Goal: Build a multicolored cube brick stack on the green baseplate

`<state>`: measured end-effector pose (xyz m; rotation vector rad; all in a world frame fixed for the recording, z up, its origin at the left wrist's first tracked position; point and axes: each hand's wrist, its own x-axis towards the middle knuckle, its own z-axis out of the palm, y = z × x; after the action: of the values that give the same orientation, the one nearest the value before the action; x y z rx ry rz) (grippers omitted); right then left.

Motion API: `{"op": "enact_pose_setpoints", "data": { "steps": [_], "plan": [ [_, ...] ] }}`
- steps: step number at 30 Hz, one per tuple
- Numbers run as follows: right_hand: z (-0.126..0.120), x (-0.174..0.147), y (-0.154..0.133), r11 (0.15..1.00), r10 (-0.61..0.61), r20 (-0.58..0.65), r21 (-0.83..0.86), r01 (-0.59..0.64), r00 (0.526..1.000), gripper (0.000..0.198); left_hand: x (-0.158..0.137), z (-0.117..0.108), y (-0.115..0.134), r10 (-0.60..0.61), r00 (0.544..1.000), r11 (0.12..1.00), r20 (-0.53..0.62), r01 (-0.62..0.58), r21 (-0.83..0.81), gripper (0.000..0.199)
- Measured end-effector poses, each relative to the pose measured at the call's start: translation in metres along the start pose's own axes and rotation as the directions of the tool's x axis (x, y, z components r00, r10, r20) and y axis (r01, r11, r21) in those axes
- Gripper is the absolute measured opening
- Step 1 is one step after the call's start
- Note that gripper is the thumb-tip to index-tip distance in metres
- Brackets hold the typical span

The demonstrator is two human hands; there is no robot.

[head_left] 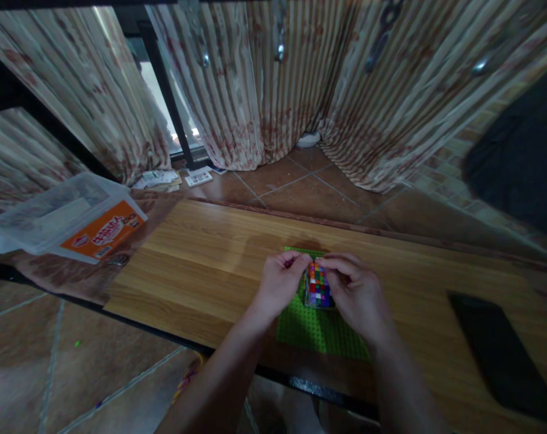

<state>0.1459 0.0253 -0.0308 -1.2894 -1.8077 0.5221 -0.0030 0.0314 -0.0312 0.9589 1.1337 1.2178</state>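
Observation:
A green studded baseplate (321,331) lies on the wooden table. On it is a small block of building bricks (317,285) in red, orange, white, green, blue and purple, laid out like a mosaic. My left hand (283,283) is closed at the block's upper left corner, thumb and forefinger pinched together. What may sit between those fingertips is too small to make out. From the right side my right hand (357,289) curls over the block, with fingertips at its upper edge and the thumb along its right side. The block's right part is partly hidden by this hand.
A clear plastic box (70,211) with an orange label stands left of the wooden tabletop (201,253). A dark flat object (499,349) lies at the right. Beyond the table hang striped curtains (282,90), with papers (199,176) on the floor below.

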Motion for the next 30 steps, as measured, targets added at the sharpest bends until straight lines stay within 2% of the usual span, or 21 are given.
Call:
{"op": "enact_pose_setpoints", "data": {
  "steps": [2, 5, 10, 19, 26, 30],
  "plan": [
    [-0.001, 0.0, 0.0, 1.0, -0.001, 0.0, 0.015, 0.001, 1.0, 0.022, -0.001, -0.001, 0.004, -0.077, 0.996, 0.994, -0.038, 0.073, -0.085, 0.025],
    [-0.002, -0.001, 0.001, 1.0, 0.009, 0.023, 0.027, -0.01, 1.0, 0.022, -0.002, -0.004, 0.009, -0.191, 0.981, 0.952, -0.015, 0.182, -0.247, 0.029],
    [-0.004, -0.001, 0.003, 0.999, 0.016, 0.036, 0.031, -0.017, 0.999, 0.02, -0.001, -0.009, 0.014, -0.252, 0.968, 0.872, 0.018, 0.235, -0.428, 0.034],
    [-0.004, 0.0, 0.002, 1.0, 0.001, 0.024, 0.01, -0.001, 1.0, 0.02, -0.001, -0.009, 0.013, -0.274, 0.96, 0.827, 0.051, 0.263, -0.497, 0.03],
    [-0.003, 0.002, -0.007, 0.999, -0.038, -0.085, -0.036, 0.035, 0.996, 0.016, -0.001, -0.012, 0.021, -0.302, 0.943, 0.714, 0.142, 0.322, -0.621, 0.035],
    [-0.002, 0.001, -0.014, 0.995, -0.065, -0.081, -0.087, 0.057, 0.995, 0.013, -0.003, -0.012, 0.025, -0.271, 0.944, 0.664, 0.19, 0.326, -0.673, 0.043]
  ]
}}
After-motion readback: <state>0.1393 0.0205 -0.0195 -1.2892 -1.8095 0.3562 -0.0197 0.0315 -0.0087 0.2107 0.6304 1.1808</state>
